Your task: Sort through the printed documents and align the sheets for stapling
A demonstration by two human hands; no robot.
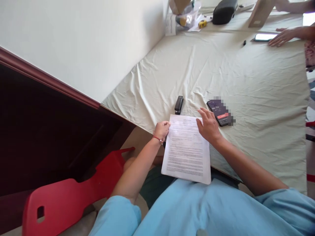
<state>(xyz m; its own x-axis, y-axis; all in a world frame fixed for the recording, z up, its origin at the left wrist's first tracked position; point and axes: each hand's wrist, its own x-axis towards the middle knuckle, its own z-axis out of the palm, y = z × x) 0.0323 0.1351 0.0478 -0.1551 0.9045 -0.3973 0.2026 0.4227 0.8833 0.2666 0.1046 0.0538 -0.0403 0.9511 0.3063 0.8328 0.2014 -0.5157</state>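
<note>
A stack of printed papers point(185, 150) lies partly on the near table edge and reaches back toward my blue shirt. My left hand point(162, 129) pinches its upper left corner between thumb and fingers. Over the upper right corner, my right hand point(208, 124) is spread with fingers apart; whether it touches the sheets I cannot tell. Just beyond the top edge of the papers lies a black stapler point(179, 105). To the right of my right hand is a phone point(219, 113) with a running timer on its lit screen, partly blurred out.
A pale wrinkled cloth covers the table point(258, 91). At the far side are a plastic bin point(188, 19), a yellow tape measure point(202, 24) and a black case point(224, 12). Another person's hand point(282, 36) rests by a second phone point(265, 37). A red chair point(61, 200) stands left.
</note>
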